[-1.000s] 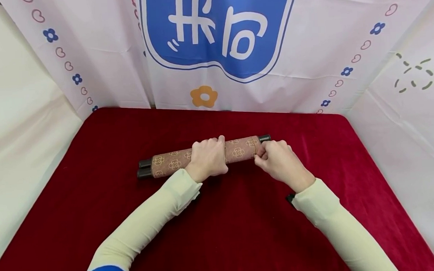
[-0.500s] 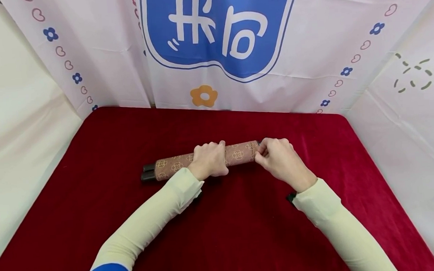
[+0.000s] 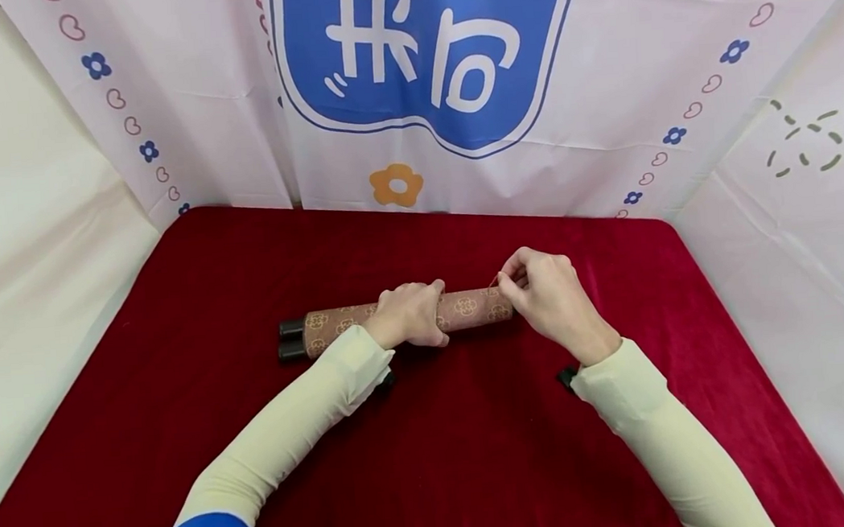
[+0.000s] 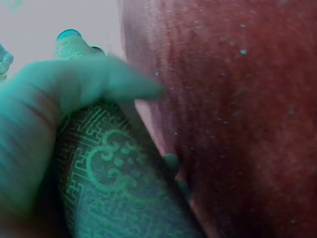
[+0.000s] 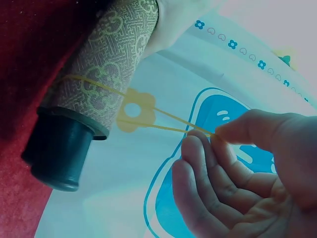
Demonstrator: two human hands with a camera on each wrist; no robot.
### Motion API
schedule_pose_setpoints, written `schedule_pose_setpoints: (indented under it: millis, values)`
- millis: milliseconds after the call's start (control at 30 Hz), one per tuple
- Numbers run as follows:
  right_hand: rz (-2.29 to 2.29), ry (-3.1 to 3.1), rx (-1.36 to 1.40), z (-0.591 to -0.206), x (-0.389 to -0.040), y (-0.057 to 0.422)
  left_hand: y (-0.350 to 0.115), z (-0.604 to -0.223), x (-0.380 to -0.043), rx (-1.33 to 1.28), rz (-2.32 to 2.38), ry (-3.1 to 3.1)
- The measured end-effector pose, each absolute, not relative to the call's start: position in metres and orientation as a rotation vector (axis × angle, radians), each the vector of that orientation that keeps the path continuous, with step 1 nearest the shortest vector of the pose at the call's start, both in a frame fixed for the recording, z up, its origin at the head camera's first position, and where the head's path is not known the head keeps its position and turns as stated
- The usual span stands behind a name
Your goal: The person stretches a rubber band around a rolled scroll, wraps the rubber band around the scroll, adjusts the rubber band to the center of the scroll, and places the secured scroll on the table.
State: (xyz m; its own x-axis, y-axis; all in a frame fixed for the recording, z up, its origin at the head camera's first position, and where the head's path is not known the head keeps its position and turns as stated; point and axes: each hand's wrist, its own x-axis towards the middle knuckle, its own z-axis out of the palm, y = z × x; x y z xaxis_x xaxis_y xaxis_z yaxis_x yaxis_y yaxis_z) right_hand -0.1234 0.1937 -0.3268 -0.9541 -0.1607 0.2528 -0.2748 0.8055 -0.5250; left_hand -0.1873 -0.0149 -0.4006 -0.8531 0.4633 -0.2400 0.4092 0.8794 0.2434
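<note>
A rolled-up scroll (image 3: 468, 309) in brown patterned fabric lies crosswise over the red cloth. Two dark rod ends (image 3: 292, 340) stick out at its left. My left hand (image 3: 411, 314) grips the scroll around its middle; in the left wrist view the thumb lies across the fabric. At the right end, my right hand (image 3: 551, 300) pinches a thin yellow elastic band (image 5: 168, 114) between thumb and index finger. The right wrist view shows the band looped round the scroll near its dark end knob (image 5: 64, 153) and pulled out taut in two strands.
Red velvet cloth (image 3: 448, 455) covers the table. A white printed curtain (image 3: 590, 164) with a blue emblem hangs behind it, and pale fabric walls (image 3: 21, 240) stand on both sides.
My right hand has risen away from the scroll's end, drawing the band out. The scroll has shifted slightly nearer and rightward, with my left hand still round it.
</note>
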Motion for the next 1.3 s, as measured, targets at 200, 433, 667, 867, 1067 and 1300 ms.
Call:
schedule_pose_setpoints:
  millis: [200,433,667,867,1067,1300]
  values:
    - [0.882,-2.803,0.334,-0.324,-0.121,0.193,0.002,-0.394,-0.189,0.729,0.274,2.654]
    - [0.914,-2.797,0.337,-0.322,-0.118,0.195,0.034,-0.388,-0.198,0.773,0.343,2.499]
    - [1.015,-2.770,0.352,-0.318,-0.107,0.198,0.041,-0.387,-0.216,0.748,0.373,2.454]
    - [1.106,-2.723,0.482,-0.314,-0.089,0.203,0.046,-0.420,-0.256,0.675,0.400,2.421]
    - [1.168,-2.667,0.681,-0.311,-0.063,0.204,0.045,-0.427,-0.271,0.653,0.376,2.526]
    - [0.955,-2.529,1.049,-0.327,-0.029,0.212,0.023,-0.392,-0.279,0.664,0.497,2.617]
